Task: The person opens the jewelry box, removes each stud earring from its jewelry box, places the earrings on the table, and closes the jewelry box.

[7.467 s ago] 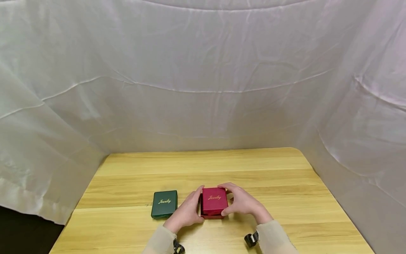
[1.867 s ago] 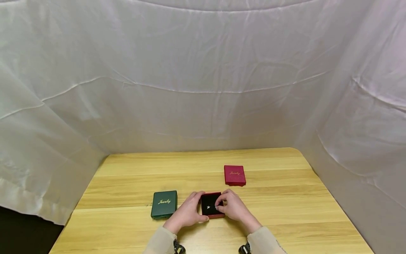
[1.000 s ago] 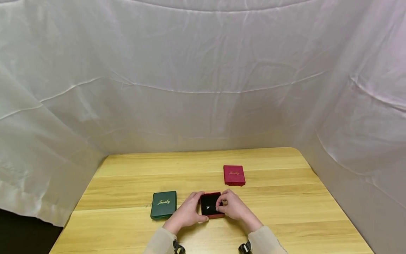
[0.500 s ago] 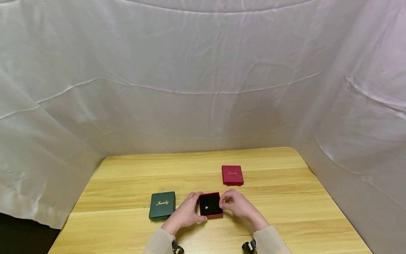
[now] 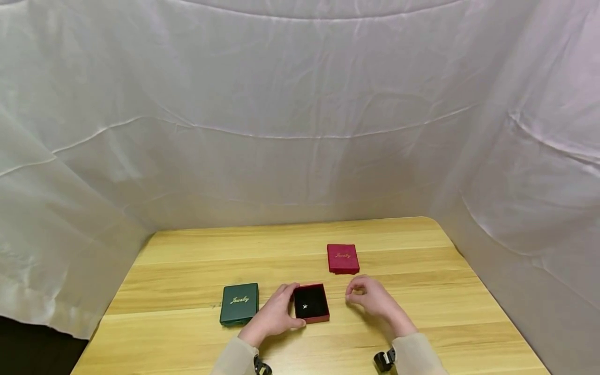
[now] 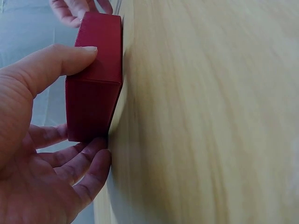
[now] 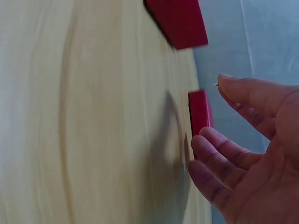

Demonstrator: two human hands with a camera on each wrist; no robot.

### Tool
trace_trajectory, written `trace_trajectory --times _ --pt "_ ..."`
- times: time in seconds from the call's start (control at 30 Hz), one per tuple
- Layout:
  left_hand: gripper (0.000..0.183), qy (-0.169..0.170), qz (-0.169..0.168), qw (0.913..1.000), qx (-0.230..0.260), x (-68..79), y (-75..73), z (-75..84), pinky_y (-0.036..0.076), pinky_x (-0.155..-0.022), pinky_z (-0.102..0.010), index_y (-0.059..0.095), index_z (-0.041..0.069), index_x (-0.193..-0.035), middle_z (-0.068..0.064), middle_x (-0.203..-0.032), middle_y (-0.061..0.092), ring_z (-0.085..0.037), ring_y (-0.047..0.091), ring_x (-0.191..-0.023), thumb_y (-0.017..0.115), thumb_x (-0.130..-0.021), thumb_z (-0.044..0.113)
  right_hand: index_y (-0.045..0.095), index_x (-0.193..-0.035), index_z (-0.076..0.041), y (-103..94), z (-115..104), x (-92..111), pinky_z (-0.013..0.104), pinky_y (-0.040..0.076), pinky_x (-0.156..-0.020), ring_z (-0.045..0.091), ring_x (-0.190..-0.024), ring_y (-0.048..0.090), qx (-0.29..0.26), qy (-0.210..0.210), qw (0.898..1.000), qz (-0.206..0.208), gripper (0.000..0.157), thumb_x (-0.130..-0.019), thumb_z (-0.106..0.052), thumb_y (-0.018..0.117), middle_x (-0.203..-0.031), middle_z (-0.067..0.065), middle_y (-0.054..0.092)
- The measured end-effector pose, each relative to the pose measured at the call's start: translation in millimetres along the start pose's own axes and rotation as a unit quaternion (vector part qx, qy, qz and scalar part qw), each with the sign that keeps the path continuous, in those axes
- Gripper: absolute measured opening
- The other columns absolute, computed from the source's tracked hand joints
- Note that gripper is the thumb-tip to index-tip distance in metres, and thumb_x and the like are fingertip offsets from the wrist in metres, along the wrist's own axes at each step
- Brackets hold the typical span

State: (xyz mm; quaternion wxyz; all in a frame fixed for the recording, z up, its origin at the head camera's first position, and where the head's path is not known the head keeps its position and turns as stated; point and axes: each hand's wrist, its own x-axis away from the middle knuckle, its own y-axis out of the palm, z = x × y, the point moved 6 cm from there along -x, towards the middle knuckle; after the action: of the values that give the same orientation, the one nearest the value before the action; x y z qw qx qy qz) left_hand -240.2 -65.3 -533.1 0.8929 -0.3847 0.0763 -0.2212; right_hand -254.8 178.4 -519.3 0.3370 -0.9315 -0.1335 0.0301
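Note:
My left hand [image 5: 275,315] holds the red jewelry box base [image 5: 317,318], thumb on its near wall and fingers at the far and left sides. On the black lining inside sits one small silvery star-shaped earring [image 5: 304,307]. My right hand [image 5: 373,300] is in the air to the right of the box, thumb and index finger pinched together. In the right wrist view a tiny shiny earring [image 7: 216,84] pokes out at those fingertips, mostly hidden by them. The other fingers of that hand are loosely bent.
The red lid [image 5: 342,258] with gold "Jewelry" lettering lies behind the box, to the right. A closed green jewelry box [image 5: 239,303] stands left of my left hand. Pale cloth [image 5: 300,172] hangs around the wooden table [image 5: 197,265].
The red lid came off and was set down behind. My right hand took the right-hand earring from the lining and moved rightward with it. My left hand stays at the box.

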Motion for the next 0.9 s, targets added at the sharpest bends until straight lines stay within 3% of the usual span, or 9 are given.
trace_trajectory --times 0.23,0.5,0.9 --pt "0.091 0.003 0.001 1.0 0.002 0.5 0.1 0.7 0.041 -0.102 -0.051 0.039 -0.002 -0.145 -0.019 -0.136 0.048 -0.035 0.049 -0.124 0.086 -0.073 0.029 0.068 -0.079 -0.012 -15.0 12.4 4.1 0.064 0.034 -0.102 0.047 -0.118 0.049 0.063 0.02 0.997 0.04 0.011 -0.084 -0.006 0.074 -0.125 0.024 0.054" --pt "0.091 0.004 0.001 1.0 0.003 0.4 -0.2 0.5 0.041 -0.102 -0.051 0.04 -0.001 -0.145 -0.018 -0.136 0.048 -0.034 0.049 -0.123 0.086 -0.073 0.03 0.068 -0.075 -0.015 -20.4 23.6 1.1 0.061 0.037 -0.101 0.048 -0.116 0.05 0.099 0.032 0.993 0.058 0.016 -0.083 -0.004 0.075 -0.124 0.025 0.054" --pt "0.091 0.007 0.006 0.9999 -0.005 -0.9 1.1 -1.2 0.043 -0.1 -0.05 0.04 0.0 -0.145 -0.017 -0.134 0.049 -0.033 0.05 -0.122 0.087 -0.073 0.032 0.07 -0.072 -0.014 -20.1 23.0 -3.5 0.056 0.041 -0.098 0.043 -0.111 0.053 0.128 0.029 0.989 0.067 0.016 -0.08 -0.003 0.077 -0.118 0.021 0.056"
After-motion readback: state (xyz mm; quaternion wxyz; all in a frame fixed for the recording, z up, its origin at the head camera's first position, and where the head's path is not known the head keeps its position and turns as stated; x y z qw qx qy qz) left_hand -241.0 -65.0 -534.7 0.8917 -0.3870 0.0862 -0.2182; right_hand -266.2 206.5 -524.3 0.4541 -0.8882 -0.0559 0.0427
